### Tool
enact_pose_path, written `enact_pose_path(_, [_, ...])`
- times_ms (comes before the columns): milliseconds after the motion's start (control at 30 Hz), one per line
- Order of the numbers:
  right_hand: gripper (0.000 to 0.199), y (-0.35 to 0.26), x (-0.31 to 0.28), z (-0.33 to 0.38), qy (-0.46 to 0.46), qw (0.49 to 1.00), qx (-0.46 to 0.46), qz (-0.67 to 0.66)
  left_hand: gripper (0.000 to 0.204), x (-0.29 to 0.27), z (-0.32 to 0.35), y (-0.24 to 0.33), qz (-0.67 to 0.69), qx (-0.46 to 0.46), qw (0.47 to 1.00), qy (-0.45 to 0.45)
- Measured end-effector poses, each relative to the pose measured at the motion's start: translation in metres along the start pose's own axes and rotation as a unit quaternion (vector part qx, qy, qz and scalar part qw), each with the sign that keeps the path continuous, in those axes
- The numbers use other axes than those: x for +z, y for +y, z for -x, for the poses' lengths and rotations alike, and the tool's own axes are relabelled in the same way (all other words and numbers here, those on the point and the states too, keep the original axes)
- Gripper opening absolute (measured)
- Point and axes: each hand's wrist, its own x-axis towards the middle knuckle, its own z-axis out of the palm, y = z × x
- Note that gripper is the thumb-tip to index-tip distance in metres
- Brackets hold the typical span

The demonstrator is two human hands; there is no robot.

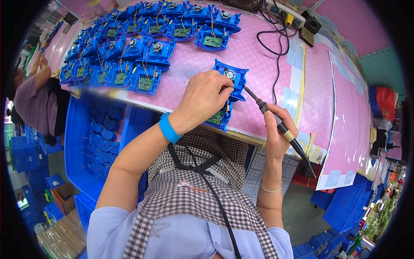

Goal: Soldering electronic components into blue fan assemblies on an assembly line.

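Observation:
In front of me on the table lies a blue plastic housing half (239, 71) with a small round speaker (229, 75) set in it. A second blue half (223, 126) with a green circuit board sits nearer the table edge, partly covered by my wrist. My left hand (206, 96) reaches over both, thumb and fingertips pinched beside the speaker; what they pinch is too small to make out. My right hand (275, 140) holds a soldering iron (261, 105) like a pen, its tip pointing at the right edge of the speaker half.
Rows of similar blue housings (145, 82) with boards, speakers and wires fill the table's far left. A blue bin (77, 151) of blue parts stands below left. Black cables (276, 64) run from a power strip (282, 15) at the back. Another person (36, 97) sits at far left.

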Motion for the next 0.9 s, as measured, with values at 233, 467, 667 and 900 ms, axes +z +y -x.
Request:
enact_pose_path(233, [0.013,-0.0037,0.004,-0.0025,-0.019,1.0,0.01,0.011,0.01,0.0002,0.0034,-0.0025,0.015,0.001,1.0,0.024])
enact_pose_path(467, [0.013,-0.0052,0.005,-0.0027,-0.025,0.999,0.028,0.027,0.009,0.0011,0.0042,-0.0041,0.019,0.006,0.999,0.034])
enact_pose_path(667, [0.013,-0.0075,0.0031,-0.0021,-0.008,0.999,0.022,0.022,0.009,0.0007,0.0042,-0.0039,0.023,0.012,0.999,0.036])
enact_pose_path(900, [0.013,-0.0071,0.0026,-0.0017,-0.01,0.999,0.029,0.014,0.011,0.0,0.0042,0.0,0.039,-0.009,0.999,0.023])
